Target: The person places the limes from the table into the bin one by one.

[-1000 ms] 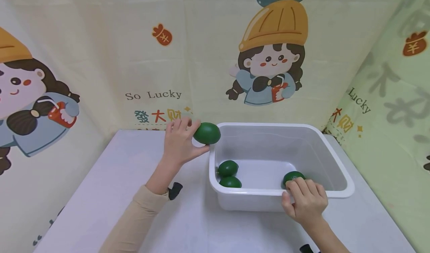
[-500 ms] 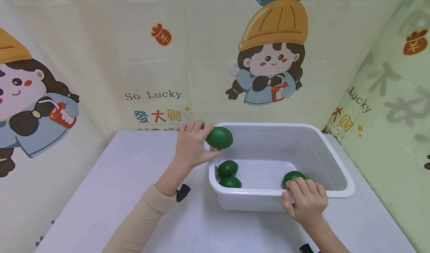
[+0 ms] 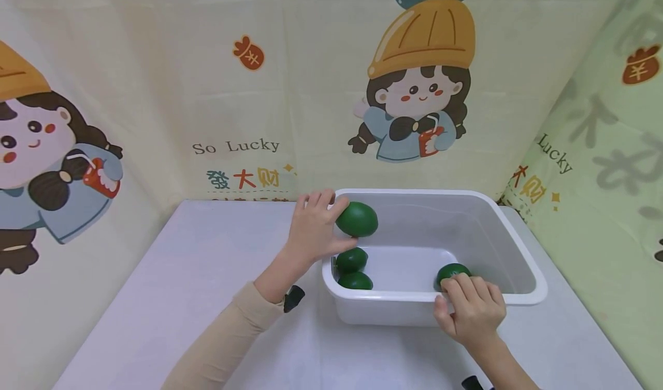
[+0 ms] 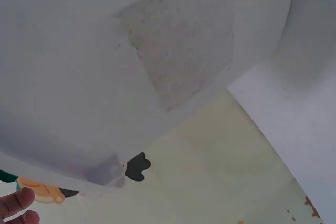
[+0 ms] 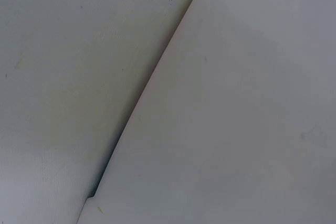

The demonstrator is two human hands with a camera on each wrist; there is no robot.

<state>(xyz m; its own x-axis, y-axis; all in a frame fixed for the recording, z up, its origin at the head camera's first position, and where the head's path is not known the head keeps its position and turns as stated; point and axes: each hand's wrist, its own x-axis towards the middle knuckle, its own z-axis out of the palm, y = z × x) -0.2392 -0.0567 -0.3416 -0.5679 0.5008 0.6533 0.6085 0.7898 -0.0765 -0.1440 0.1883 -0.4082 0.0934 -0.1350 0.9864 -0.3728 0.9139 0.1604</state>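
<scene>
My left hand (image 3: 316, 229) pinches a dark green lime (image 3: 357, 219) between its fingers and thumb, over the left end of a white plastic tub (image 3: 414, 297). Two more limes lie against the tub's left wall, a rear lime (image 3: 351, 259) and a front lime (image 3: 355, 280). Curled over the front rim, my right hand (image 3: 472, 309) grips the tub, thumb on the outside. Just behind those fingers, a partly hidden lime (image 3: 453, 272) sits inside. Only fingertips (image 4: 20, 199) and a sliver of the held lime (image 4: 7, 176) show in the left wrist view.
The tub stands on a white table (image 3: 233, 252), right of its middle. A pale printed cloth (image 3: 311, 91) hangs behind and along both sides. The right wrist view holds only plain pale surfaces; no hand appears there.
My left hand has carried the lime rightward and slightly lower, from outside the tub's left rim to over its inside. My right hand and the other limes have stayed still.
</scene>
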